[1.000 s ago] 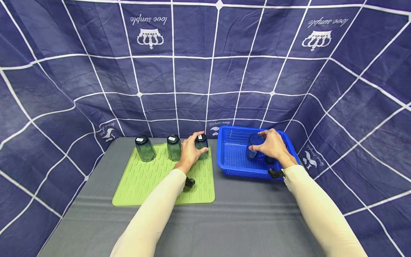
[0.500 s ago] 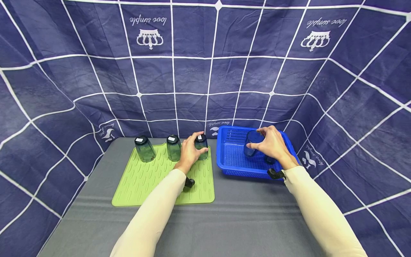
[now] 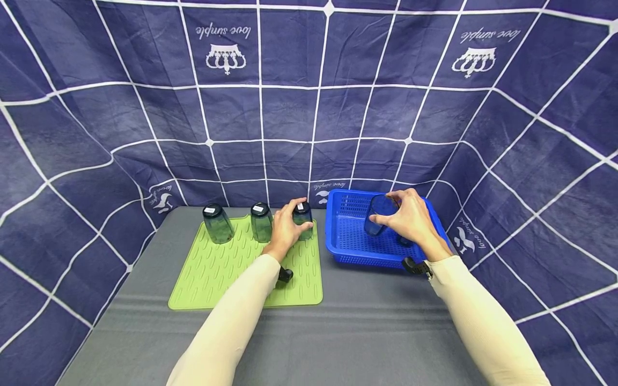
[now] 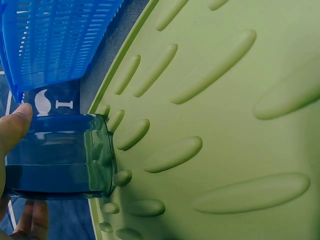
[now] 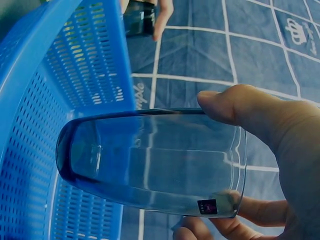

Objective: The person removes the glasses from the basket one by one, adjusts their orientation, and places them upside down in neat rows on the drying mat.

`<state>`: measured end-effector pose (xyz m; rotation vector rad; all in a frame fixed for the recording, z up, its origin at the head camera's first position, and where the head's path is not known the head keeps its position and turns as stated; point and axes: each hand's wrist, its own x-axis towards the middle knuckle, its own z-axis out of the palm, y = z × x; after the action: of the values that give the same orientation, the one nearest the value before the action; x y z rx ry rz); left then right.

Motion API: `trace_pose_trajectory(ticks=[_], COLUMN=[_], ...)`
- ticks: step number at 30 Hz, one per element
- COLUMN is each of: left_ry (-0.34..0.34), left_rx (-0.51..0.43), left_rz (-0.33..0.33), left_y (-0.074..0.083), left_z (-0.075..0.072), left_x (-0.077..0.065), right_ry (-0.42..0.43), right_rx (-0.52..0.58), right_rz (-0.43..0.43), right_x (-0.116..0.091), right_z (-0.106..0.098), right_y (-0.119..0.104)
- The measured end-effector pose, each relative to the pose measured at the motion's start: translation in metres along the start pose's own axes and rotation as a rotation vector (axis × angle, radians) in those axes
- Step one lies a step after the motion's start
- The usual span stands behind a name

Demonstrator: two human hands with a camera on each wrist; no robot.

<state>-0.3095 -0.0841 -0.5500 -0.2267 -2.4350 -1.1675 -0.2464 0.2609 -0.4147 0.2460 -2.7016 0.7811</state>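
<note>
On the green ridged mat [image 3: 203, 279], my left hand [image 3: 285, 229] grips an upside-down tinted glass [image 3: 303, 214] near its base. The left wrist view shows that glass [image 4: 60, 155] with its rim at the mat, thumb on one side and fingers on the other. Over the blue basket [image 3: 338, 252], my right hand [image 3: 411, 219] holds a clear bluish glass [image 5: 160, 160] by its rim end, mouth up and slightly tilted. A small dark sticker [image 5: 207, 206] shows near its rim. Beneath the right hand, a dark rounded object [image 3: 404, 241] is mostly hidden in the basket.
Two more upside-down glasses, one far left [image 3: 219, 224] and one beside my left hand [image 3: 262, 222], stand along the mat's back. A grey cloth [image 3: 338, 332] covers the table. Blue checked curtain [image 3: 289, 112] hangs behind and at both sides.
My right hand has raised its glass slightly and moved it a little left, tilting it more. The left hand and its glass have stayed in place.
</note>
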Motion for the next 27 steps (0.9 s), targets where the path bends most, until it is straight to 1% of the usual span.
trace_pose_trajectory(ticks=[4, 5, 8, 10, 11, 15, 19, 27], left_ry=[-0.01, -0.006, 0.001, 0.009, 0.014, 0.03, 0.043, 0.063], left_rx=[0.008, 0.021, 0.002, 0.007, 0.011, 0.037, 0.027, 0.012], left_rz=[-0.007, 0.0, -0.005, 0.002, 0.012, 0.044, 0.066, 0.121], left_y=[0.007, 0.004, -0.002, -0.006, -0.009, -0.01, -0.014, -0.029], left_z=[-0.004, -0.003, 0.002, 0.006, 0.007, 0.007, 0.009, 0.018], left_x=[-0.001, -0.001, 0.0, 0.001, 0.002, 0.004, 0.006, 0.008], right_ry=[0.019, 0.022, 0.028, 0.032, 0.032, 0.037, 0.041, 0.06], right_rx=[0.01, 0.012, 0.023, 0.031, 0.033, 0.043, 0.054, 0.079], right_rz=[0.003, 0.003, 0.003, 0.004, 0.003, 0.001, -0.004, -0.004], right_x=[-0.004, -0.005, -0.008, -0.01, -0.011, -0.014, -0.017, -0.024], right_z=[-0.001, -0.002, -0.003, -0.004, -0.004, -0.004, -0.004, -0.005], right_y=[-0.006, -0.007, -0.012, -0.014, -0.016, -0.02, -0.022, -0.027])
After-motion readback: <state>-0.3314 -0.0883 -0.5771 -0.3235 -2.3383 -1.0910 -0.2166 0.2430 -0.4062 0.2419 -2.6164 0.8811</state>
